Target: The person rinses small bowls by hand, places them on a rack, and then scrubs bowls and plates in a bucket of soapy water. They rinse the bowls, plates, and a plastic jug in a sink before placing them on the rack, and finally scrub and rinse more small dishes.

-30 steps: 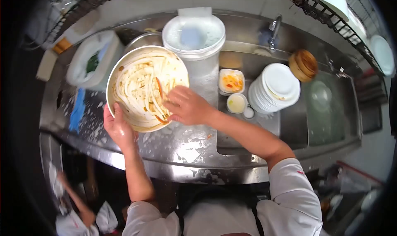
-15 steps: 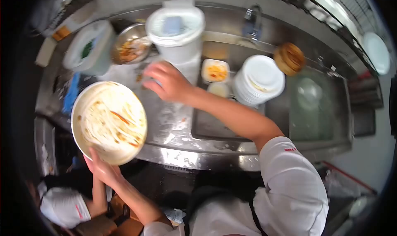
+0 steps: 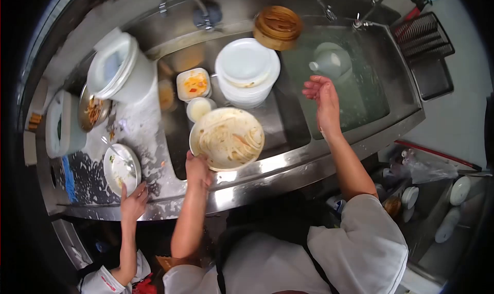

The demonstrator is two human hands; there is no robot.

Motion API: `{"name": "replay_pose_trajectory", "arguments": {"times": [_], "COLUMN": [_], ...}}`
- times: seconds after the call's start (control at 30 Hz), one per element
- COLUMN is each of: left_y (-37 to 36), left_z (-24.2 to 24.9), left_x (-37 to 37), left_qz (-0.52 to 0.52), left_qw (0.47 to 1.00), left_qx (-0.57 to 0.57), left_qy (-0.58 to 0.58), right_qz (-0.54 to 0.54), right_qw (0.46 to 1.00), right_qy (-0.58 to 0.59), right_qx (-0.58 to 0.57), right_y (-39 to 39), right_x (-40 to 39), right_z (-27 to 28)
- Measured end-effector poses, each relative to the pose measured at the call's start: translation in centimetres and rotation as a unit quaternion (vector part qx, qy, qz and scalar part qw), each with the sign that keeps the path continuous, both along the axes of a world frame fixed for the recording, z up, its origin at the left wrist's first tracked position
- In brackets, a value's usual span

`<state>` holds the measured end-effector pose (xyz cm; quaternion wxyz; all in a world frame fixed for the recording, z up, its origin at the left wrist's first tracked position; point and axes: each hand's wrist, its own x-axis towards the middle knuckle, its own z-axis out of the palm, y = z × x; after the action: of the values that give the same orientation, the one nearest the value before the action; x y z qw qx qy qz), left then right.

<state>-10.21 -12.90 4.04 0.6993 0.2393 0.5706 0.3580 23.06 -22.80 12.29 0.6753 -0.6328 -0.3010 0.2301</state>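
My left hand (image 3: pixel 198 171) grips the rim of a large white bowl (image 3: pixel 226 139), smeared with sauce and food scraps. The bowl is tilted over the front of the left sink basin, close to a small cup (image 3: pixel 199 108). My right hand (image 3: pixel 323 102) holds nothing; its fingers are loosely curled above the right basin's water (image 3: pixel 355 101). Just beyond it, a translucent jug (image 3: pixel 332 62) sits in that water. A tall stack of white plates (image 3: pixel 247 72) stands in the left basin, beside a square dish with orange food bits (image 3: pixel 194 84).
At the left, another person's hand (image 3: pixel 134 204) touches a white dish (image 3: pixel 116 170) with a utensil in it. A white bucket (image 3: pixel 139 72), a metal bowl of scraps (image 3: pixel 95 108) and a plastic tub (image 3: pixel 69 124) line the counter. Bamboo steamers (image 3: pixel 278 29) sit behind the basins.
The view has turned right. My left hand has carried the bowl from the counter's left to over the sink. My right hand has swung right, over the water. Another person's dish now shows on the counter.
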Motion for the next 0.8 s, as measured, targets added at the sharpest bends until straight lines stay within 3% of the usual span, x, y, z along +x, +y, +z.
{"name": "replay_pose_trajectory", "arguments": {"times": [0.03,0.1,0.17,0.27,0.3,0.37,0.53,0.63,0.7,0.77,0.8], "left_y": [1.0,2.3,3.3,4.5,4.3,3.9,2.1,0.8,0.1,-0.2,-0.4], "left_z": [0.0,-2.0,-9.6,-17.7,-17.5,-22.9,-23.0,-24.9,-28.0,-33.7,-32.2], "left_x": [1.0,2.8,3.8,4.2,6.0,5.8,10.0,9.9,7.1,5.1,6.5], "left_qz": [-0.093,-0.157,-0.103,-0.218,-0.235,-0.248,-0.267,-0.318,-0.571,-0.715,-0.654], "left_qw": [0.991,0.963,0.962,0.942,0.925,0.929,0.915,0.875,0.801,0.672,0.745], "left_qx": [-0.071,-0.175,-0.225,-0.220,-0.201,-0.175,-0.216,-0.291,-0.059,0.121,-0.032], "left_qy": [0.068,0.131,0.117,0.128,0.220,0.214,0.209,0.221,0.171,0.147,0.131], "right_qz": [0.004,0.016,0.016,0.016,0.018,-0.008,-0.090,-0.127,-0.131,-0.131,-0.130], "right_qw": [1.000,0.999,0.999,1.000,1.000,0.999,0.994,0.990,0.990,0.990,0.991], "right_qy": [0.009,0.031,0.030,0.021,0.016,0.032,0.062,0.053,0.048,0.043,0.038], "right_qx": [0.013,0.034,0.032,0.015,0.006,-0.009,-0.015,-0.020,-0.016,-0.022,-0.024], "right_y": [-0.8,-2.5,-4.4,-7.6,-8.7,-11.1,-16.1,-17.5,-17.6,-16.9,-16.4], "right_x": [1.4,3.9,6.3,10.2,11.5,13.7,17.3,18.2,18.3,17.8,17.5], "right_z": [-0.3,-0.9,-1.3,-2.1,-2.4,-2.9,-2.7,-2.9,-2.9,-2.7,-2.7]}}
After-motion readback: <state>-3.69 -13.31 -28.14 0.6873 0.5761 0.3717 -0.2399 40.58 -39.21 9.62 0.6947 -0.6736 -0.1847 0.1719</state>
